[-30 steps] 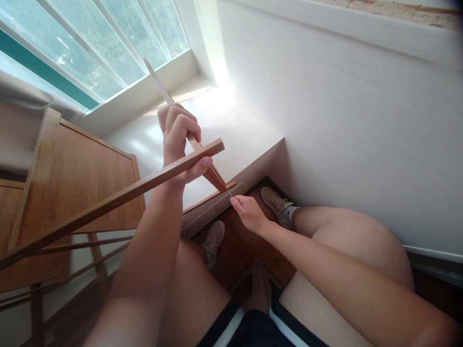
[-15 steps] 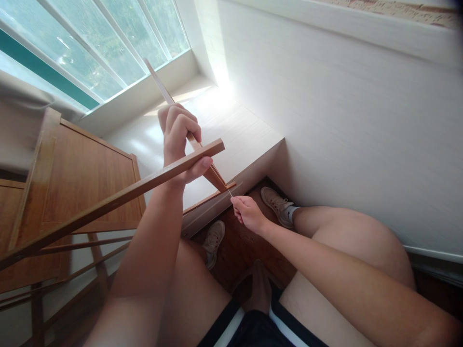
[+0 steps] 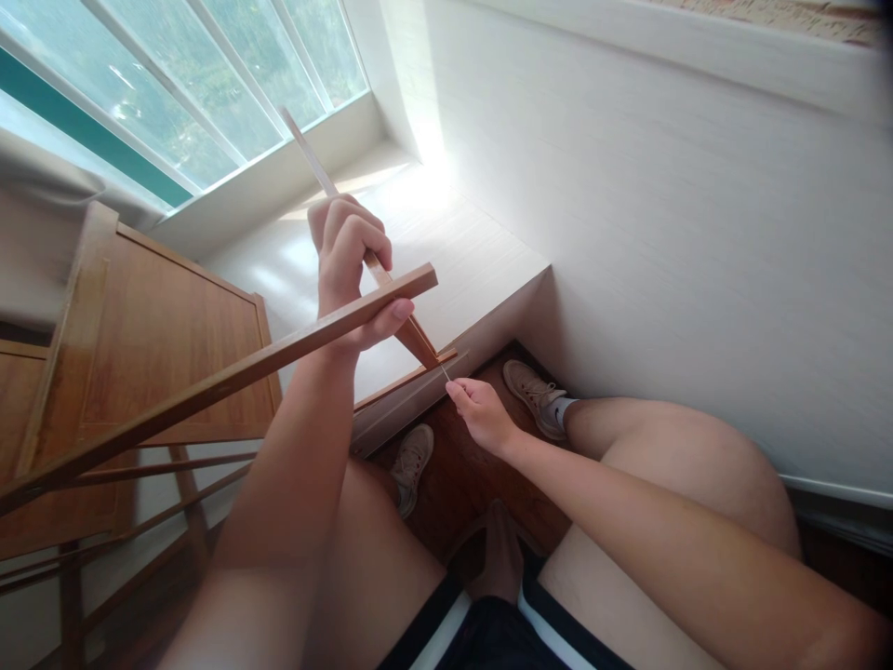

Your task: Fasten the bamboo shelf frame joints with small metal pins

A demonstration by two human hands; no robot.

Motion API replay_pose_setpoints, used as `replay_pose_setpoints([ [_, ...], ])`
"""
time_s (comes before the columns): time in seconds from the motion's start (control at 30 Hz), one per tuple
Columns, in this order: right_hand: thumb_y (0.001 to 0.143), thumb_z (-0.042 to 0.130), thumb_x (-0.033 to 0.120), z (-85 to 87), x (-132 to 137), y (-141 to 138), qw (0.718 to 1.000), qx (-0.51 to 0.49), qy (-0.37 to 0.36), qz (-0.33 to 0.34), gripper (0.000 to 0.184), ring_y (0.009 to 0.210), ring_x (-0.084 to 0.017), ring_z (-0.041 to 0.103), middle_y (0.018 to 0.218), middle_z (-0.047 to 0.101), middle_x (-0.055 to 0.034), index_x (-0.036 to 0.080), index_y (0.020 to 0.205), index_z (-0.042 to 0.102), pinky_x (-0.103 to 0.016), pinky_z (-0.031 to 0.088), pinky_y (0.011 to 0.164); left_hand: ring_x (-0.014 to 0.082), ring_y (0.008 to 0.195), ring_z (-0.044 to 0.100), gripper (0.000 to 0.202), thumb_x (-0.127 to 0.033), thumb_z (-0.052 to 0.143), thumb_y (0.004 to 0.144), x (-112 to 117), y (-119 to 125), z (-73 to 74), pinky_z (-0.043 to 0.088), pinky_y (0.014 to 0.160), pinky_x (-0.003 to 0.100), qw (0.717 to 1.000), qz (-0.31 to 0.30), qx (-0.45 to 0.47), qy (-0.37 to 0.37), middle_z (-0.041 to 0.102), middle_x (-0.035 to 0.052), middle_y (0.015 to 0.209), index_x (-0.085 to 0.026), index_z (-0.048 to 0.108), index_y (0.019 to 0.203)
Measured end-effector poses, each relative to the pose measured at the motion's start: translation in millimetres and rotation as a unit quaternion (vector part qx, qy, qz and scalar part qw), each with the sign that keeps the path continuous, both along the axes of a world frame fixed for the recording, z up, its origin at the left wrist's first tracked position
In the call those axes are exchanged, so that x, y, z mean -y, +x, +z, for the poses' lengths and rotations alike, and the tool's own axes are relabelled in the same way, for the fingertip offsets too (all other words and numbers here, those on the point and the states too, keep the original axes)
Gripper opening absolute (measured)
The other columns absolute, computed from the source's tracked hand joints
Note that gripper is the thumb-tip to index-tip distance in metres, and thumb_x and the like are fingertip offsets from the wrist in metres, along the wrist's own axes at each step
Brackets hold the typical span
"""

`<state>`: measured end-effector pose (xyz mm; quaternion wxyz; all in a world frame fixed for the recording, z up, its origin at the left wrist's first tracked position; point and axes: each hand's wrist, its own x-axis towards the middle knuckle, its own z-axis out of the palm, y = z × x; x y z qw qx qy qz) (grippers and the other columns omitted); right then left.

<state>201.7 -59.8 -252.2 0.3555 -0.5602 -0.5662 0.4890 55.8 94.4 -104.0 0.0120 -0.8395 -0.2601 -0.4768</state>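
My left hand point(image 3: 353, 247) is wrapped round a wooden frame, where a slanting bar point(image 3: 419, 342) passes under its fingers. The thumb presses below a long wooden rail point(image 3: 293, 346) that runs off to the lower left. Lower down, my right hand point(image 3: 481, 414) pinches a thin metal rod point(image 3: 445, 372), which looks like a hex key. Its far tip meets the lower end of the slanting bar, beside a short wooden crosspiece point(image 3: 448, 355). How deep the tip sits cannot be seen, and the rod's other end is hidden in my fingers.
Wooden panelled furniture point(image 3: 174, 326) with thin rails stands at the left. Behind the frame is a pale ledge point(image 3: 481, 251) under a barred window point(image 3: 195, 84). A white wall point(image 3: 662, 251) rises on the right. My shoes point(image 3: 413, 465) rest on the dark wooden floor point(image 3: 481, 493).
Almost nothing differs. My left hand and the frame appear shifted very slightly right and up. Both hands keep their hold, and the rod's tip stays at the bar's lower end.
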Motion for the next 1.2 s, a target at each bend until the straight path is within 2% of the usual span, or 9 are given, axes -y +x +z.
replay_pose_setpoints([
  [0.1,0.096,0.038,0.040,5.0,5.2,1.1,0.996,0.076,0.029,0.024,0.041,0.054,-0.011,0.037,0.056,0.040,0.0034,0.021,0.060,0.035,-0.027,0.024,0.056,0.0275,0.088,0.048,0.062,-0.087,0.034,0.071,-0.1,-0.1,-0.2,0.042,0.086,0.056,1.000,-0.001,0.000,0.000,0.047,0.0055,0.077,-0.026,0.045,0.077],
  [0.2,0.095,0.042,0.035,7.6,6.0,2.7,0.985,0.159,0.053,0.035,0.038,0.058,-0.013,0.043,0.061,0.051,0.0004,0.020,0.061,0.043,-0.028,0.022,0.058,0.0276,0.088,0.047,0.060,-0.085,0.035,0.072,-0.1,0.1,-0.8,0.041,0.086,0.055,1.000,-0.007,-0.001,-0.001,0.046,0.0058,0.077,-0.027,0.045,0.078],
  [0.3,0.097,0.041,0.033,9.3,2.1,4.8,0.971,0.228,0.069,0.035,0.035,0.062,-0.015,0.049,0.069,0.062,-0.0033,0.020,0.065,0.050,-0.029,0.021,0.059,0.0276,0.089,0.047,0.059,-0.084,0.035,0.073,-0.2,0.5,-1.3,0.038,0.088,0.055,1.000,-0.012,0.001,-0.007,0.045,0.0056,0.078,-0.027,0.044,0.078],
  [0.43,0.099,0.038,0.034,12.3,-2.7,7.0,0.953,0.290,0.082,0.037,0.037,0.065,-0.015,0.055,0.075,0.067,-0.0050,0.019,0.070,0.055,-0.030,0.021,0.059,0.0273,0.089,0.046,0.058,-0.083,0.038,0.073,-0.4,0.2,-0.4,0.037,0.088,0.054,1.000,-0.025,0.002,-0.008,0.044,0.0053,0.079,-0.026,0.044,0.079],
  [0.83,0.101,0.035,0.034,16.6,-5.1,8.5,0.923,0.365,0.107,0.060,0.038,0.068,-0.014,0.061,0.079,0.070,-0.0032,0.019,0.075,0.059,-0.029,0.022,0.057,0.0270,0.087,0.048,0.058,-0.083,0.040,0.074,-0.8,1.9,0.5,0.040,0.085,0.055,0.999,-0.038,0.014,0.009,0.044,0.0049,0.077,-0.025,0.046,0.078],
  [1.2,0.100,0.035,0.033,22.5,-6.2,7.5,0.905,0.405,0.109,0.072,0.037,0.075,-0.017,0.063,0.083,0.071,-0.0061,0.018,0.080,0.062,-0.028,0.026,0.057,0.0280,0.090,0.048,0.059,-0.084,0.041,0.073,-1.7,1.4,-0.4,0.040,0.087,0.057,0.999,-0.042,0.014,0.001,0.043,0.0049,0.077,-0.025,0.046,0.079],
])
